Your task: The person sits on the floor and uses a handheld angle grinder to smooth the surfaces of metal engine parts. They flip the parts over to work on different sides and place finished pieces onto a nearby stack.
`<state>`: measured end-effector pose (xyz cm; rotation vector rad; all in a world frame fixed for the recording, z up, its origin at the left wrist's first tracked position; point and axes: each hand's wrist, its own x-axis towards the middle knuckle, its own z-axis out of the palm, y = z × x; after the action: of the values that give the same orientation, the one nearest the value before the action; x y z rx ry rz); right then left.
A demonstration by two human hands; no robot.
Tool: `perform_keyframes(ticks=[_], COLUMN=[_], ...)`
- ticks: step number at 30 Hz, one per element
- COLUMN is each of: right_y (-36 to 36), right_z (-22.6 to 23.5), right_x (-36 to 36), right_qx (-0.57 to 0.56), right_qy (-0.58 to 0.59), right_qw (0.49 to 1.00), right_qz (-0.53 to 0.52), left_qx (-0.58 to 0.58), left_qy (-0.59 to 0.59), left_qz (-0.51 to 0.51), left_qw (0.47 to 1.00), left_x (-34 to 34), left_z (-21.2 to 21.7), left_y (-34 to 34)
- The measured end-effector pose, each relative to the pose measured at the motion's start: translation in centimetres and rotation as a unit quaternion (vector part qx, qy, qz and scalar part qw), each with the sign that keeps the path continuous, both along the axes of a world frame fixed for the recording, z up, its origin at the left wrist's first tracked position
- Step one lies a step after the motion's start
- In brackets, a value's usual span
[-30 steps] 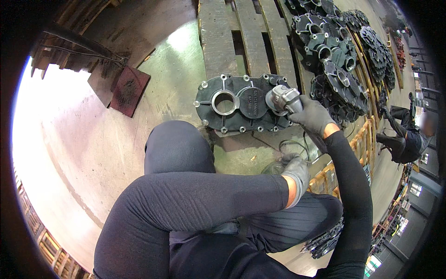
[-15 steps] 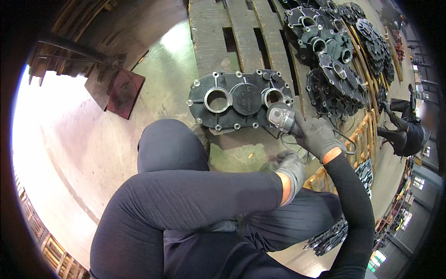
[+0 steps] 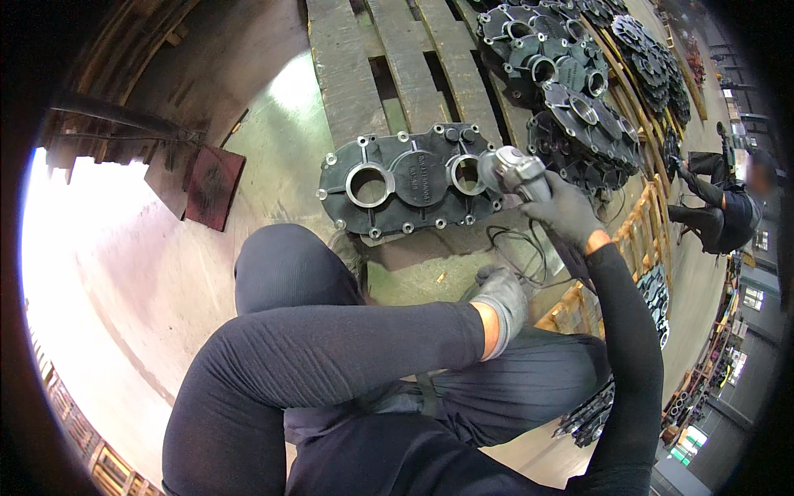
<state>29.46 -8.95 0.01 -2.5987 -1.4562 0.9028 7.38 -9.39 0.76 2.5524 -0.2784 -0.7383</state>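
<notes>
A dark cast-metal housing cover (image 3: 394, 213) with two large round bores and bright bolt bosses lies in front of me, at the near end of a wooden pallet. My right hand (image 3: 566, 217), gloved in grey, is closed around an angle grinder (image 3: 523, 178). The grinder's head is at the cover's right end, beside the right bore; whether it touches the metal I cannot tell. A black cord (image 3: 542, 258) loops below the grinder. My left hand (image 3: 503, 299), also gloved, is by my right knee near the cord, fingers curled; what they hold, if anything, is hidden.
More dark covers (image 3: 571, 62) are piled on the pallet (image 3: 343, 70) at the far right. A slatted wooden pallet (image 3: 641, 227) stands to the right. Beyond it a person (image 3: 719, 207) sits. A dark red panel (image 3: 215, 188) is on the left.
My right hand has lifted the grinder up and slightly right relative to the cover, uncovering more of the right bore. The whole view has shifted a little. My left hand stays near my knee.
</notes>
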Motion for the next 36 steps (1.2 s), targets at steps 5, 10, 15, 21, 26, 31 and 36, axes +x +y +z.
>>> perform_keyframes(ticks=[5,10,15,21,26,31,36], right_y=[4.1,6.2,4.0,-0.1,-5.1,-6.6,-7.1], right_z=[-1.0,-1.8,-2.4,-1.7,-4.9,-4.6,-4.4], right_x=[-1.3,-1.8,0.2,-1.9,-2.2,-7.4,-10.8], right_qx=[-0.023,-0.047,-0.019,0.014,0.061,0.084,0.119], right_qy=[0.046,0.053,0.163,0.327,0.252,0.357,0.362], right_qw=[0.998,0.997,0.983,0.915,0.927,0.85,0.847], right_qz=[0.022,0.011,-0.086,-0.237,-0.269,-0.377,-0.371], left_qx=[-0.008,-0.011,-0.039,-0.008,0.007,-0.008,0.015], left_qy=[0.025,-0.009,-0.008,-0.005,-0.035,-0.059,-0.019], left_qz=[0.0,0.017,0.046,0.005,-0.011,0.029,-0.015], left_qw=[1.0,1.0,0.998,1.0,0.999,0.998,1.0], left_x=[0.4,-0.1,-0.2,-0.6,-1.1,-2.4,-3.1], left_z=[1.0,-0.1,0.2,0.0,0.4,1.2,-1.0], left_y=[0.9,0.8,0.5,0.5,0.0,0.3,-1.3])
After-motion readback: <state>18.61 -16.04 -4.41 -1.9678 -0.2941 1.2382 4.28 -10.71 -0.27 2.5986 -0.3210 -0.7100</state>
